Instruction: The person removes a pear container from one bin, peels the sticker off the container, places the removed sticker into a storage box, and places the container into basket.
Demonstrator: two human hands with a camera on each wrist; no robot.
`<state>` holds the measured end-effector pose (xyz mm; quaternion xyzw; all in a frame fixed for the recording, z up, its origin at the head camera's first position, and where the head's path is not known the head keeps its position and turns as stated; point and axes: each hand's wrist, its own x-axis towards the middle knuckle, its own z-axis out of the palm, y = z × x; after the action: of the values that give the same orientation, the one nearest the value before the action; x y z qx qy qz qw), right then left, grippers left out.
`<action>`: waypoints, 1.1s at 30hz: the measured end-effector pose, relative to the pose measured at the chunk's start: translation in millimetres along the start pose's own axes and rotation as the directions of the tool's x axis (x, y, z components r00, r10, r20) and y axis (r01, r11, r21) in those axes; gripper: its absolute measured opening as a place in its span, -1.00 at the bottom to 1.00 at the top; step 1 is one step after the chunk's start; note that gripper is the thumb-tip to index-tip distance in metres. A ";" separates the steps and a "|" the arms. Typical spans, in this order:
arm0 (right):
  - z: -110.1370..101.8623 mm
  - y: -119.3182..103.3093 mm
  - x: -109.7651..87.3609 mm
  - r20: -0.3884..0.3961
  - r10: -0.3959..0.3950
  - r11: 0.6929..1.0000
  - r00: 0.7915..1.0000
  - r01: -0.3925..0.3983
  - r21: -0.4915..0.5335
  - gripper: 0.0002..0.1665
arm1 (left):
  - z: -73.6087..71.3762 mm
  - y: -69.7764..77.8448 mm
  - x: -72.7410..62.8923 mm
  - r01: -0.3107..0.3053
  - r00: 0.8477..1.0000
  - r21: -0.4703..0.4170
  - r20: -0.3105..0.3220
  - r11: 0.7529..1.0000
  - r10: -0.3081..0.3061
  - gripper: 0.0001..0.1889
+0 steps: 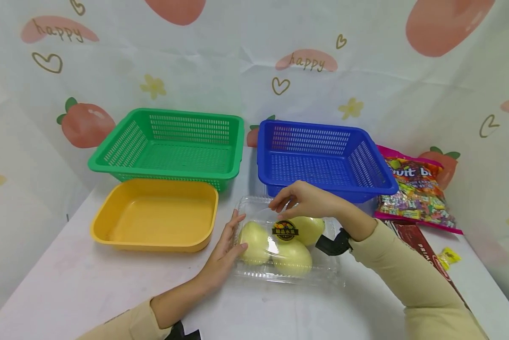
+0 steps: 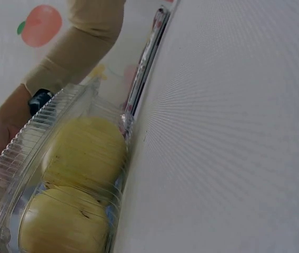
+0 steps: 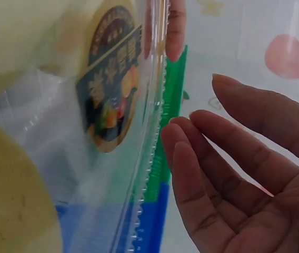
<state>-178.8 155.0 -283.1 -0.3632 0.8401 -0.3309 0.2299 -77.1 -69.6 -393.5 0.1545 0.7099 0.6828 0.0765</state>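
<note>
A clear plastic clamshell box [image 1: 328, 271] with a dark and gold round label [image 1: 285, 230] holds three pale yellow round fruits [image 1: 292, 257]. Along the box's left side lies my left hand [image 1: 220, 255], fingers fairly straight against its edge. Over the back part of the lid is my right hand [image 1: 305, 200], its fingers loosely bent with nothing between them. The right wrist view shows those fingertips [image 3: 181, 124] close to the lid's ridged rim [image 3: 155, 153]. In the left wrist view, two of the fruits [image 2: 86, 153] show through the box wall.
Left of the box stands a yellow tray [image 1: 152, 219], with a green basket [image 1: 186, 174] behind it. A blue basket [image 1: 318, 186] is just behind the box. To the right lie a candy bag [image 1: 416, 193], a dark red packet [image 1: 424, 250] and a small yellow sweet [image 1: 448, 257].
</note>
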 end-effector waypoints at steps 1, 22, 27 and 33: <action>0.2 1.3 0.9 0.005 0.010 1.000 1.000 -0.010 0.003 -0.65 | 0.1 -0.1 0.3 0.004 1.000 0.000 -0.001 1.000 -0.004 -0.37; 2.4 19.2 13.8 0.118 -0.016 1.000 0.993 0.016 -0.002 -0.83 | -0.4 -0.8 0.6 -0.021 1.000 0.026 0.006 0.999 0.020 -0.39; 3.5 19.7 13.8 0.127 -0.035 0.999 0.991 0.037 -0.014 -0.91 | -0.4 -0.8 0.4 -0.016 1.000 0.035 0.001 0.999 0.016 -0.39; 4.3 18.3 14.1 0.139 -0.037 0.999 0.990 0.041 -0.024 -0.95 | -0.2 -0.9 0.6 -0.015 1.000 0.033 0.000 0.999 0.015 -0.39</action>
<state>-193.3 152.0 -301.4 -0.4047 0.8192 -0.2979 0.2763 -77.8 -69.5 -394.3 0.1607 0.7200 0.6716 0.0687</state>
